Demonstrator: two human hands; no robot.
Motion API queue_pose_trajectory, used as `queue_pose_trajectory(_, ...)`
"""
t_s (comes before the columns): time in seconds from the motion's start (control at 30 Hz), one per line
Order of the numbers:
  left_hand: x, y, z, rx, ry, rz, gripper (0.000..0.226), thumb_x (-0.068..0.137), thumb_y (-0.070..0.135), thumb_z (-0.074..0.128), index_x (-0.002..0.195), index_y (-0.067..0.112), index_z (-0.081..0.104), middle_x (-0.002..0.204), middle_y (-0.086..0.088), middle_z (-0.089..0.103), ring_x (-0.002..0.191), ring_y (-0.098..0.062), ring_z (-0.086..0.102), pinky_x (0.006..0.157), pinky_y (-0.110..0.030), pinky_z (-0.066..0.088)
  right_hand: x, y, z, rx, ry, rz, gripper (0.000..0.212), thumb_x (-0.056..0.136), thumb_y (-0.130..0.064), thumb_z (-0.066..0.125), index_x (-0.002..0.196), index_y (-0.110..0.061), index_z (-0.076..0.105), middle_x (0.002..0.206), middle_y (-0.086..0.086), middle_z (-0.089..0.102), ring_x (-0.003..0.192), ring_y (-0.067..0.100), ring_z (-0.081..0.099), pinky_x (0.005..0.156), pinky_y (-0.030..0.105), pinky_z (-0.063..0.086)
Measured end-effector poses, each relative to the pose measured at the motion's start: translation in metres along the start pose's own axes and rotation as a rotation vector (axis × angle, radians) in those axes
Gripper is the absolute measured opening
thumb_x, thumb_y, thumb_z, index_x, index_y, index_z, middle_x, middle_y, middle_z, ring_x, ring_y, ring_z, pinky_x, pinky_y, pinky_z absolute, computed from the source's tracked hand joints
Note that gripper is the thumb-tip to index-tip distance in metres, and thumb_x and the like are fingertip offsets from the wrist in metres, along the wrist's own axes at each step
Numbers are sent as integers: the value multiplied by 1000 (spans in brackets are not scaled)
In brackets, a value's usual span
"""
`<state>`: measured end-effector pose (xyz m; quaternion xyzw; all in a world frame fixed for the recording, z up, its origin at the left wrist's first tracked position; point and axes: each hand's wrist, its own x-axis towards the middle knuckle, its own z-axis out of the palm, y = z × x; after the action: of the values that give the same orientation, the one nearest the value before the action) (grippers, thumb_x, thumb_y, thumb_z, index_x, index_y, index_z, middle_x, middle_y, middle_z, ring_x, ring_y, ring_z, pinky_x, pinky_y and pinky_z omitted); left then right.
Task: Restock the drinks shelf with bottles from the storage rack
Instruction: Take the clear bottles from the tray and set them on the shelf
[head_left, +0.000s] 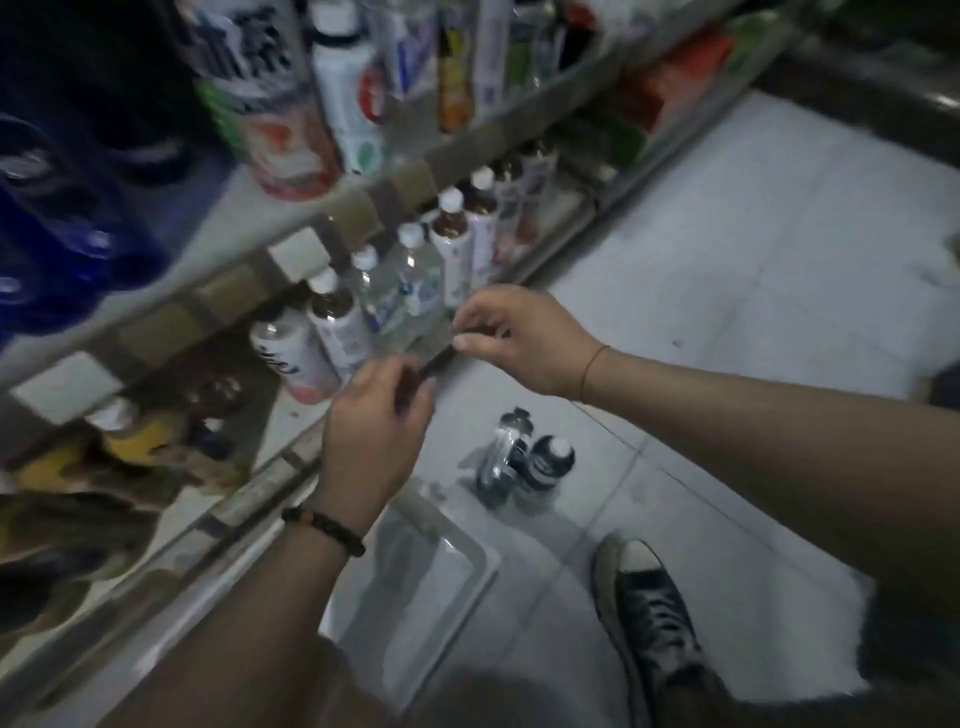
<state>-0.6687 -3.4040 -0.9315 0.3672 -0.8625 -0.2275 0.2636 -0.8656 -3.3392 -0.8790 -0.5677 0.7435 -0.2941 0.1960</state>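
The lower drinks shelf (291, 415) holds a row of bottles: white-labelled tea bottles (337, 322) and a clear water bottle (410, 291). In front of its edge, my left hand (374, 436) and my right hand (519, 338) each pinch one end of a thin dark strip (439, 358), which is blurred. Two dark bottles (524, 460) sit on the floor just below my hands, one upright and one leaning against it.
The upper shelf (249, 244) carries large bottles (275, 119) and blue ones at the far left. A pale plastic tray (436, 587) lies on the tiled floor by the shelf base. My dark sneaker (649, 618) stands to its right.
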Motion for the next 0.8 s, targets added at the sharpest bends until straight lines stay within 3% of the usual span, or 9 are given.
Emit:
queue_pose_trajectory(0.1, -1, 11, 49, -98, -126, -45, 22, 100, 28, 67, 116, 15, 71, 103, 3, 64, 72, -1, 50, 72, -3, 36, -23, 46, 7, -43, -39, 141, 15, 89, -33, 74, 98, -21, 72, 93, -5, 72, 86, 14, 67, 86, 37, 56)
queue_pose_trajectory(0.17, -4, 15, 81, -137, -206, -65, 25, 101, 33, 64, 121, 19, 69, 110, 4, 65, 75, 2, 56, 76, -12, 45, -41, 70, 14, -73, -70, 221, 19, 89, -34, 72, 102, -20, 73, 96, -4, 72, 89, 15, 67, 89, 38, 55)
queue_pose_trajectory(0.23, -8, 18, 111, -154, -284, -79, 26, 101, 34, 63, 123, 21, 68, 116, 3, 66, 81, -7, 63, 82, -31, 56, -55, 93, 23, -107, -114, 290, 24, 90, -37, 71, 107, -20, 72, 103, -3, 71, 96, 16, 66, 93, 38, 54)
queue_pose_trajectory(0.3, -14, 18, 137, -127, -368, -88, 26, 100, 34, 62, 123, 23, 67, 119, -1, 66, 89, -17, 68, 86, -39, 58, -67, 116, 39, -202, -219, 332, 37, 87, -42, 71, 116, -21, 69, 115, 2, 68, 107, 22, 62, 98, 40, 50)
queue_pose_trajectory(0.4, -28, 15, 167, -54, -539, -130, 31, 100, 28, 63, 131, 25, 63, 125, -6, 64, 103, -27, 68, 94, -42, 56, -89, 152, 73, -321, -427, 372, 68, 73, -45, 80, 133, -26, 56, 131, 8, 56, 117, 32, 57, 101, 43, 49)
queue_pose_trajectory(0.5, -43, 16, 182, -33, -638, -148, 43, 96, 15, 64, 138, 24, 58, 124, -9, 65, 109, -30, 64, 92, -38, 51, -108, 178, 102, -229, -393, 389, 84, 71, -32, 86, 142, -29, 41, 137, 6, 47, 114, 32, 59, 96, 44, 52)
queue_pose_trajectory(0.6, -51, 18, 184, -80, -645, -176, 46, 95, 8, 63, 139, 19, 56, 124, -10, 65, 108, -30, 64, 88, -34, 49, -108, 186, 115, -194, -280, 341, 77, 74, -27, 85, 136, -28, 41, 133, 6, 51, 108, 32, 62, 90, 42, 54)
queue_pose_trajectory(0.7, -52, 12, 182, -94, -654, -196, 46, 93, 11, 67, 136, 19, 55, 124, -8, 65, 105, -27, 63, 86, -34, 50, -92, 184, 104, -166, -282, 370, 66, 72, -24, 86, 125, -30, 46, 118, 5, 60, 99, 30, 64, 81, 38, 54)
queue_pose_trajectory(0.8, -42, 9, 174, -160, -680, -251, 54, 84, 19, 80, 133, 23, 57, 121, -1, 63, 101, -20, 61, 80, -26, 45, -75, 170, 66, -39, -305, 412, 64, 66, -21, 89, 117, -33, 52, 108, 2, 67, 93, 24, 65, 79, 40, 59)
